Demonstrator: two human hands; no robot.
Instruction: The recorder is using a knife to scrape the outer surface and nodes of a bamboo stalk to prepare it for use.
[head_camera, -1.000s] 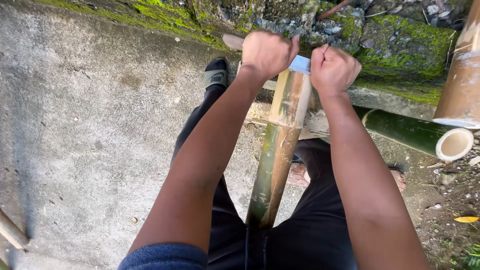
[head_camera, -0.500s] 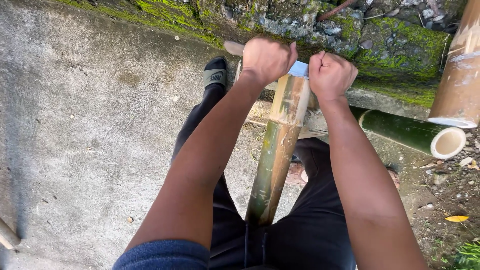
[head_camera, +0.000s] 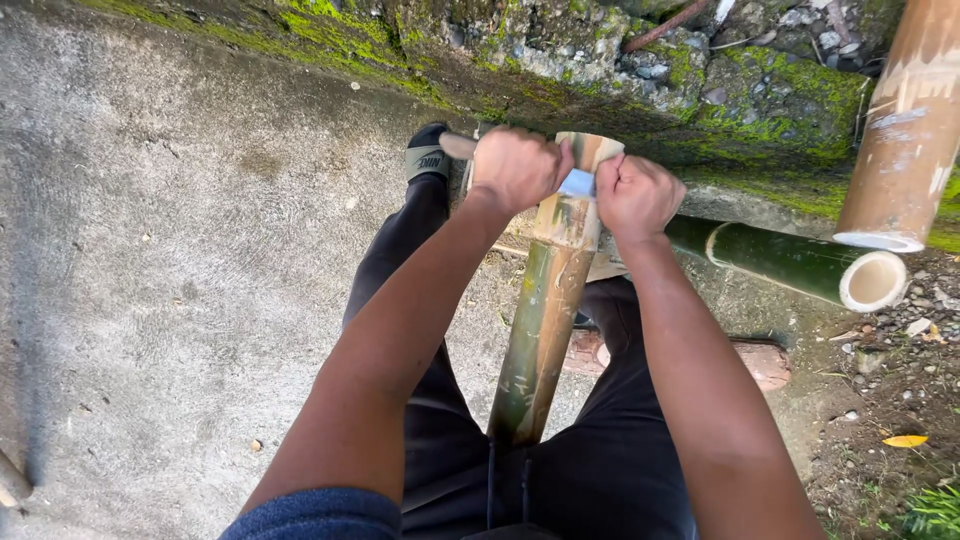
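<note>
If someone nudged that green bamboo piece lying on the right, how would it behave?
The green bamboo looks round and smooth, so it would probably roll sideways. Its open end shows a hollow core, so it is likely light for its size. It seems stiff, with thick walls, and unlikely to bend or crush.

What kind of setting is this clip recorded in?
Probably an outdoor yard work spot: a rough grey concrete slab, a moss-covered stone wall, and a cut green bamboo pole lying on bare dirt with gravel.

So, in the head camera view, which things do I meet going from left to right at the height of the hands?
Bare concrete floor → left hand → upright bamboo pole → right hand → green bamboo piece lying down → brown bamboo pole.
</note>
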